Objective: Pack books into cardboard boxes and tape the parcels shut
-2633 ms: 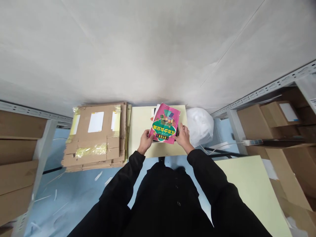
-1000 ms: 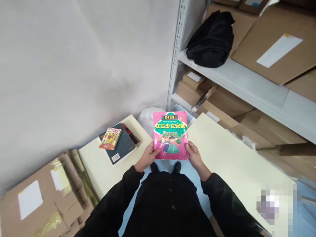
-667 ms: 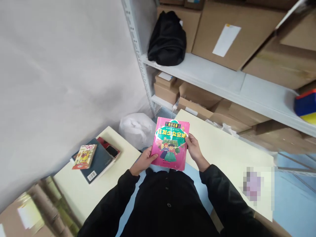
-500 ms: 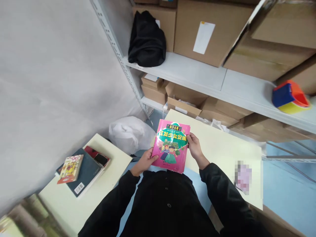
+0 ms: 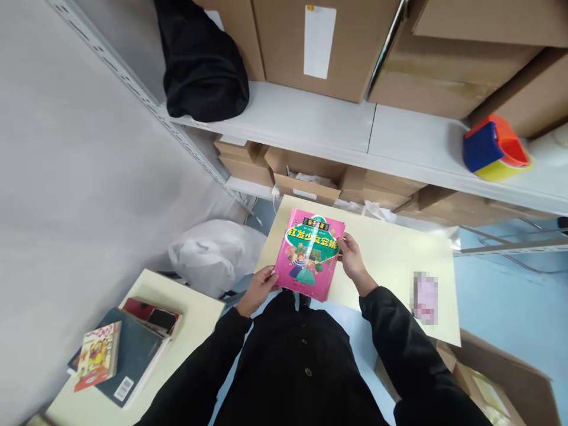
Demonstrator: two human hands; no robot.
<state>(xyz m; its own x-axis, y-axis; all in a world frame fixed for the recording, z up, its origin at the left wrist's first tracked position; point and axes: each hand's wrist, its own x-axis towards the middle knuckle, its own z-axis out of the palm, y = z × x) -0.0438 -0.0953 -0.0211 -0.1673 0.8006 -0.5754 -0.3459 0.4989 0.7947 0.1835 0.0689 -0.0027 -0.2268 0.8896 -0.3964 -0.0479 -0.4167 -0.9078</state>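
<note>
I hold a pink picture book (image 5: 309, 253) with a green title band, cover up, in front of my body. My left hand (image 5: 260, 285) grips its lower left corner. My right hand (image 5: 352, 258) grips its right edge near the top. The book hangs over the near edge of a pale yellow table (image 5: 390, 254). Both sleeves are black.
A second pale table (image 5: 186, 307) at lower left carries a stack of books (image 5: 119, 352). A white bag (image 5: 213, 254) lies between the tables. A metal shelf (image 5: 337, 127) holds cardboard boxes, a black bag (image 5: 202, 65) and coloured tape rolls (image 5: 494, 148).
I lifted the pink book off the stack on the left table, turned it upright and swung right with it. It now hangs over the table by the shelf.
</note>
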